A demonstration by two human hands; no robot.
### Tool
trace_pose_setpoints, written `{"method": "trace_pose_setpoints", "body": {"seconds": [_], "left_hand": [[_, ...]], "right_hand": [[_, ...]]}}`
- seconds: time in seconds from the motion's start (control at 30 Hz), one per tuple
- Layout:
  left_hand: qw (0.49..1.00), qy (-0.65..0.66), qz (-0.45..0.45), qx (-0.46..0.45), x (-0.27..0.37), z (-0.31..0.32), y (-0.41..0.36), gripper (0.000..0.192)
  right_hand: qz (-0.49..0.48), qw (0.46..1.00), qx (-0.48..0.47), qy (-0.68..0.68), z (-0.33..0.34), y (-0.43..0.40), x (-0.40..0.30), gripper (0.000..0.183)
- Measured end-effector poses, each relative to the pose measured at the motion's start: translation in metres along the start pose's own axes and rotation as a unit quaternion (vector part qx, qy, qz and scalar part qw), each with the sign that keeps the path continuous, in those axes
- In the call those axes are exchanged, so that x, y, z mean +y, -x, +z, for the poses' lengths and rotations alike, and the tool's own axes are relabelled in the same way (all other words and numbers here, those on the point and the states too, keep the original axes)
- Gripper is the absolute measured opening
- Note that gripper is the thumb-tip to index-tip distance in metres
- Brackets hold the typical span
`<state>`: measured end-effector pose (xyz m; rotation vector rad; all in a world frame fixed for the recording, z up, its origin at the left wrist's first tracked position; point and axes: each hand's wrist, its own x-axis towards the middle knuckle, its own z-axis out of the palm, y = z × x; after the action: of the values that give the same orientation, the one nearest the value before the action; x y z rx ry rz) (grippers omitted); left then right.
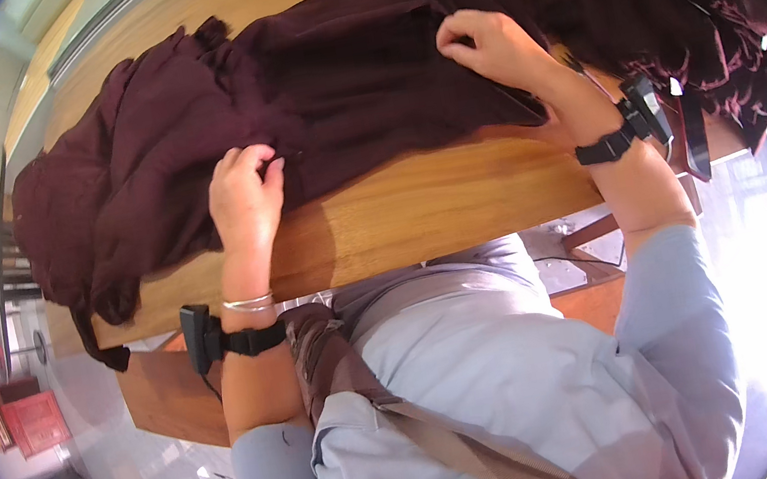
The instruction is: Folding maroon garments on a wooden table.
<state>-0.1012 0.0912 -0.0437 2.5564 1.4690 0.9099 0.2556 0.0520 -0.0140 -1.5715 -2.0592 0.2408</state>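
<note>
A dark maroon garment (343, 86) lies spread across the wooden table (436, 189) before me, bunched and wrinkled at its left end. Over its near edge, left of the middle, is my left hand (246, 198), fingers curled with the thumb close to them. My right hand (491, 42) is at the garment's right part, its thumb and forefinger bent toward each other beside a raised fold. Whether either hand pinches cloth cannot be made out.
A thick stack of similar dark maroon garments (649, 5) sits at the right, some edges hanging past the table. A dark strap-like cloth end (101, 347) dangles off the table's left front corner. A red cabinet (36, 423) stands farther left.
</note>
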Motion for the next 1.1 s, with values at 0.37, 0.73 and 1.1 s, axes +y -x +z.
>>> {"method": "trace_pose_setpoints", "body": {"seconds": [0.37, 0.73, 1.1], "left_hand": [[0.960, 0.255, -0.113, 0.026, 0.006, -0.035, -0.004, 0.007], [0.996, 0.029, -0.082, -0.003, 0.019, -0.029, 0.007, 0.019], [0.997, 0.044, -0.063, 0.010, 0.023, -0.030, 0.011, 0.016]], "right_hand": [[-0.007, 0.986, 0.164, -0.038, 0.008, 0.013, 0.007, 0.020], [-0.071, 0.991, 0.037, 0.107, 0.020, 0.028, -0.065, 0.012], [-0.026, 0.979, -0.055, 0.192, 0.031, 0.032, -0.063, 0.010]]}}
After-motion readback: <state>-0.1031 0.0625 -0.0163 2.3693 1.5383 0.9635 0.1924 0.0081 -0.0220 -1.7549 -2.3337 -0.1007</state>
